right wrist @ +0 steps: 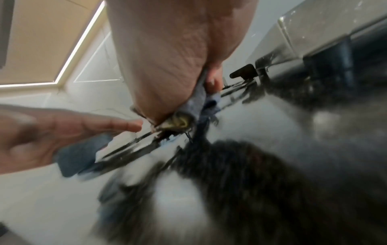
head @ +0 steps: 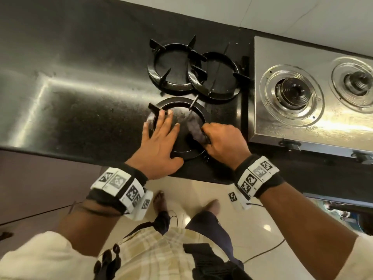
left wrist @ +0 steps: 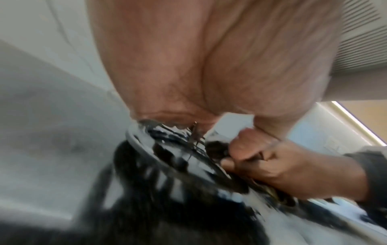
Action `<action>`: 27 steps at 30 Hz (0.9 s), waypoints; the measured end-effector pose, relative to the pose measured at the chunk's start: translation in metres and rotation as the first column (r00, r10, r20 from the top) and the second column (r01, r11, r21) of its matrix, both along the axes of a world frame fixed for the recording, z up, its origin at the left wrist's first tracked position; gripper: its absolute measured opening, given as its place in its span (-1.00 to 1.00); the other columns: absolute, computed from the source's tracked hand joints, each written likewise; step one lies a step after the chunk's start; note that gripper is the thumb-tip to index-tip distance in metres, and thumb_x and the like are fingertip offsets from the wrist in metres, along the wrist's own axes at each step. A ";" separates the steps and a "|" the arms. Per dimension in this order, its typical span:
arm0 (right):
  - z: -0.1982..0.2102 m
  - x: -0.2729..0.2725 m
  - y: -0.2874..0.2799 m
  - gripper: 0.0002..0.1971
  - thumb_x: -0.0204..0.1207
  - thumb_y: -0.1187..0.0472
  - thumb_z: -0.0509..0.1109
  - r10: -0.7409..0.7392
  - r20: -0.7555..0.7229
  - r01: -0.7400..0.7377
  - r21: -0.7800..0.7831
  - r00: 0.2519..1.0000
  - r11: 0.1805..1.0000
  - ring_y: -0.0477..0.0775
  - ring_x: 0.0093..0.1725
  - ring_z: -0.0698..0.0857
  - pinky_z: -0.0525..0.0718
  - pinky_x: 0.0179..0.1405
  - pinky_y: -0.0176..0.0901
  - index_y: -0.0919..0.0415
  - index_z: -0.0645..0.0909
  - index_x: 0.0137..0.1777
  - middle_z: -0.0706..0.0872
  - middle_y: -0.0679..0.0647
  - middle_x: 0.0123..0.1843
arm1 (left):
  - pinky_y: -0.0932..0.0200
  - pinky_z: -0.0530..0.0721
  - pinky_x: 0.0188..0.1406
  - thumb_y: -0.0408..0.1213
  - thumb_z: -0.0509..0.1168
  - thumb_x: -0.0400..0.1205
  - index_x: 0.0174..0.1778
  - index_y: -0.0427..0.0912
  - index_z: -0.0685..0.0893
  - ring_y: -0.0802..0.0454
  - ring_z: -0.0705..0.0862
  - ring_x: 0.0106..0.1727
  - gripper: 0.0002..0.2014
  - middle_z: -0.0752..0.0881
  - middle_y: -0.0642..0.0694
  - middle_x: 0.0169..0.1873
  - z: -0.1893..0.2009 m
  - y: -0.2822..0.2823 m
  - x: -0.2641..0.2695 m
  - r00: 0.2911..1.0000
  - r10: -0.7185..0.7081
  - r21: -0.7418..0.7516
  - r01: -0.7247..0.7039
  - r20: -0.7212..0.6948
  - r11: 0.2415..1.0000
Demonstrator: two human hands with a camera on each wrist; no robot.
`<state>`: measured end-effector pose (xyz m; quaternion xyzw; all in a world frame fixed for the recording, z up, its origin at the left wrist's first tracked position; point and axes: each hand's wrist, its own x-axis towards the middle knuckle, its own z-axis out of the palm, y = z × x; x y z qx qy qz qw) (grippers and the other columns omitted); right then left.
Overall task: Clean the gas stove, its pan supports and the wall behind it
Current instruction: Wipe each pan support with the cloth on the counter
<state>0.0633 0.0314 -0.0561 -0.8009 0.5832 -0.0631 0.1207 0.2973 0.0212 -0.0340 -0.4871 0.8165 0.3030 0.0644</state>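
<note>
Three black pan supports lie off the stove on the black counter. The nearest pan support [head: 181, 101] is under both hands; it appears blurred in the left wrist view [left wrist: 167, 157]. My left hand [head: 159, 136] lies flat on its left rim, fingers straight and spread. My right hand [head: 221, 140] grips a bunched grey cloth [head: 194, 128] against the ring's right side; the same hand shows in the left wrist view [left wrist: 272, 165]. In the right wrist view the cloth [right wrist: 196, 97] is pinched under the palm, with the left hand [right wrist: 62, 132] beside it.
Two more pan supports [head: 171, 86] [head: 220, 96] overlap behind the near one. The steel stove [head: 302, 128] stands at the right with two bare burners [head: 292, 91] [head: 357, 81]. Pale wall [head: 282, 15] runs behind. The counter's front edge [head: 80, 152] is just below my wrists.
</note>
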 end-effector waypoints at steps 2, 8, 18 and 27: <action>-0.006 0.010 0.009 -0.75 0.67 -0.10 0.43 -0.037 0.026 0.038 -0.041 0.999 0.998 0.08 -0.28 0.69 0.52 -0.36 -0.11 0.07 0.60 -0.06 0.71 0.01 -0.20 | -0.30 -0.33 0.79 0.18 0.25 0.64 0.86 -0.13 0.05 -0.05 -0.45 0.80 -0.07 -0.31 -0.12 0.83 -0.011 0.013 -0.007 0.993 0.100 -0.060 -0.103 -0.061 0.993; -0.005 0.030 0.025 -0.53 0.81 -0.20 0.25 -0.551 0.618 0.404 0.376 0.561 0.834 0.15 -0.31 0.79 0.79 -0.26 0.20 0.15 0.74 -0.09 0.79 0.15 -0.29 | -0.22 -0.09 0.85 0.53 0.27 0.51 0.82 -0.09 0.20 -0.11 -0.07 0.86 0.08 0.06 -0.20 0.84 -0.033 0.021 -0.005 0.985 0.174 -0.213 -0.172 -0.011 0.962; 0.003 -0.008 -0.027 -0.61 0.81 -0.06 0.24 -0.271 0.414 0.219 0.171 0.869 0.961 -0.03 0.08 0.76 0.77 0.12 0.00 0.04 0.40 0.55 0.59 -0.02 0.37 | -0.25 -0.14 0.82 0.58 0.19 0.51 0.75 -0.02 0.36 -0.12 0.00 0.86 0.00 0.16 -0.19 0.82 -0.046 0.021 0.002 0.988 0.148 -0.276 -0.157 -0.055 0.948; -0.012 -0.002 0.012 -0.78 0.68 0.25 0.39 -0.122 0.398 0.099 0.079 0.909 0.992 -0.09 0.06 0.71 0.77 0.05 -0.24 0.19 0.67 0.29 0.54 -0.08 0.35 | -0.38 -0.12 0.81 0.62 0.18 0.47 0.80 -0.05 0.23 -0.13 -0.07 0.86 0.10 0.13 -0.21 0.82 -0.046 0.022 -0.002 0.978 0.206 -0.319 -0.200 -0.014 0.927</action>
